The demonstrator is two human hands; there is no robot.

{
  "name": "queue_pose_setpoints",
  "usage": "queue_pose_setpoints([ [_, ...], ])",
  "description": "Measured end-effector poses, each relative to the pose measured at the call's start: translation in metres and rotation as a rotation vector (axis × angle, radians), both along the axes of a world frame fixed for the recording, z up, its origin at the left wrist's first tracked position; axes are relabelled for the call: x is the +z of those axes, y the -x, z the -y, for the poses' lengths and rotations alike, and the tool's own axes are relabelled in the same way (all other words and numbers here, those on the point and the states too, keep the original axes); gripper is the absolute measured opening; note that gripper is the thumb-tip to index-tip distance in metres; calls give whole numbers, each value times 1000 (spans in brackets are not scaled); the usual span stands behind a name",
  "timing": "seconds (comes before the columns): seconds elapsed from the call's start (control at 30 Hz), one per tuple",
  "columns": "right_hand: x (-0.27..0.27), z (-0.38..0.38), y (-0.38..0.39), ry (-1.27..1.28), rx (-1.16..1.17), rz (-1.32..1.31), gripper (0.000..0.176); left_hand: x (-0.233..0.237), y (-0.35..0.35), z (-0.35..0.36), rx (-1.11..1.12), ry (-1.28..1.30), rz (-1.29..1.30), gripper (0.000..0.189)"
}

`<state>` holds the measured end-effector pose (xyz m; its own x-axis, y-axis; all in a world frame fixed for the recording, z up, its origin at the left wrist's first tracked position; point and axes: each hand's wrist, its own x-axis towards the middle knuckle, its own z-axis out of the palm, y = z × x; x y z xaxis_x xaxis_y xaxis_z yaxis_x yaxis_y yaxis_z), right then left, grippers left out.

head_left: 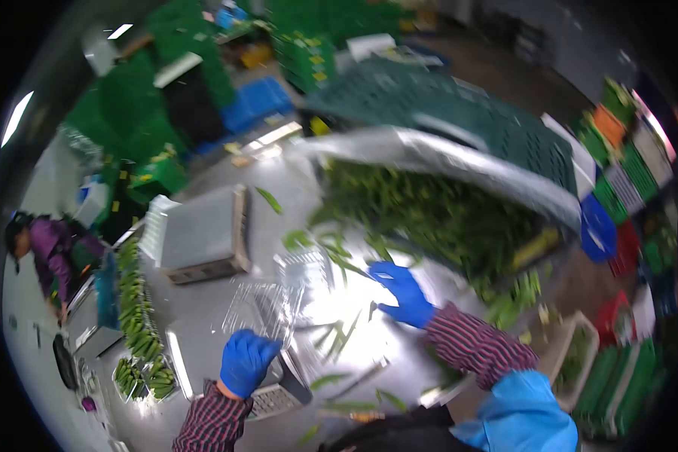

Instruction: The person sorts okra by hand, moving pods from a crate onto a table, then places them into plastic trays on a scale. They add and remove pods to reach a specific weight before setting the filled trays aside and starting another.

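My left hand, in a blue glove, has its fingers curled at the near edge of a clear plastic tray and appears to grip it. Just below this hand sits a scale with a keypad, partly covered by the hand and tray. A second clear tray lies behind the first. My right hand, also blue-gloved, is open, thumb and fingers apart, over the metal table. Loose long green pods lie between the hands. Beyond the right hand, a big heap of green pods fills a plastic-lined crate.
A box-like metal device stands at the left on the metal table. Packed trays of green pods line the left edge. A person in purple works farther left. Green crates are stacked at the right.
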<state>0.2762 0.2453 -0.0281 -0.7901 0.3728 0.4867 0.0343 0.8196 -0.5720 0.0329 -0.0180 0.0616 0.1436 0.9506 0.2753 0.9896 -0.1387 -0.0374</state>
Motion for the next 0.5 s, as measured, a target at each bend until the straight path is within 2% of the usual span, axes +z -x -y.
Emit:
queue_pose_setpoints([
  [0.03,-6,-28,-15,14,-63,31,72,5,6,8,62,-58,-44,26],
  [0.07,3,-53,-32,180,-151,60,78,3,14,20,98,-94,-70,26],
  [0.13,-30,-115,-68,-411,-525,395,89,-14,30,51,334,-7,-42,24],
  [0.2,-23,-139,-95,-399,-675,630,96,-42,43,85,452,88,-33,28],
  [0.23,-25,-149,-102,-403,-667,629,96,-51,43,92,548,183,-23,33],
  [0.27,-23,-158,-106,-444,-668,666,94,-52,37,90,555,183,-22,33],
  [0.37,-19,-165,-100,-504,-679,731,86,-38,8,66,564,-48,228,58],
  [0.43,-32,-181,-95,-520,-681,764,80,-36,-6,35,501,-50,289,58],
  [0.5,-69,-216,-85,-861,-805,728,64,-40,-13,5,385,-21,355,54],
])
